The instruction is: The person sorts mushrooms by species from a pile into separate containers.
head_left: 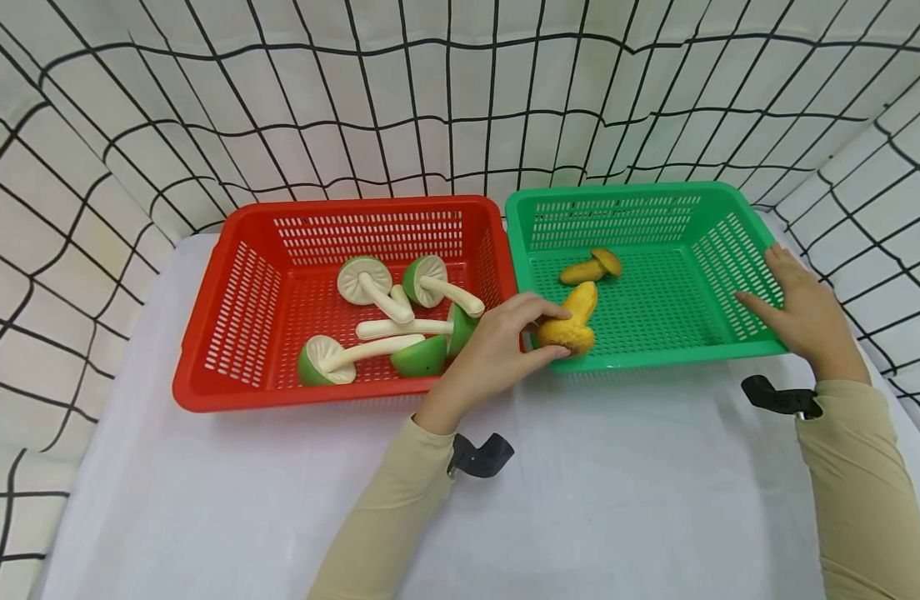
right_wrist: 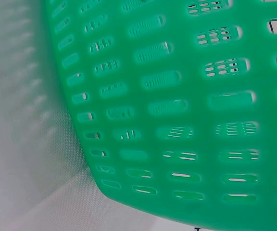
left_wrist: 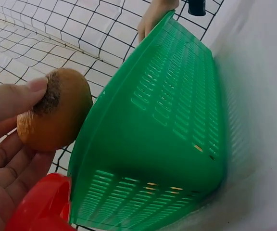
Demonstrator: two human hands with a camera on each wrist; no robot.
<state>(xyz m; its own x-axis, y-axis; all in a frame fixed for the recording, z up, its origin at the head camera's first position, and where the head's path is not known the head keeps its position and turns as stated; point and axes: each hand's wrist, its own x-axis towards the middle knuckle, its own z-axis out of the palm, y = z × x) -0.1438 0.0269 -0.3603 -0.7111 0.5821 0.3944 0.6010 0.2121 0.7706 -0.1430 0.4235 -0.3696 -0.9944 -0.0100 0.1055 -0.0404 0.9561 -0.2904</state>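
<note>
My left hand (head_left: 497,342) pinches a yellow toy mushroom (head_left: 568,333) between thumb and fingers at its cap, over the near left corner of the green basket (head_left: 640,361). In the left wrist view the mushroom's rounded cap (left_wrist: 61,113) shows a dark rough patch by the thumb. Inside the green basket lies a brownish-yellow mushroom (head_left: 591,267). My right hand (head_left: 812,312) rests on that basket's right rim, thumb pointing inward and fingers fairly straight. The right wrist view is filled by the basket's slotted wall (right_wrist: 124,106).
A red basket (head_left: 205,392) stands against the green one on the left. It holds several green-capped mushrooms with white stems (head_left: 373,350). White cloth (head_left: 617,483) covers the table, and grid-patterned curtains (head_left: 430,92) rise behind and at both sides.
</note>
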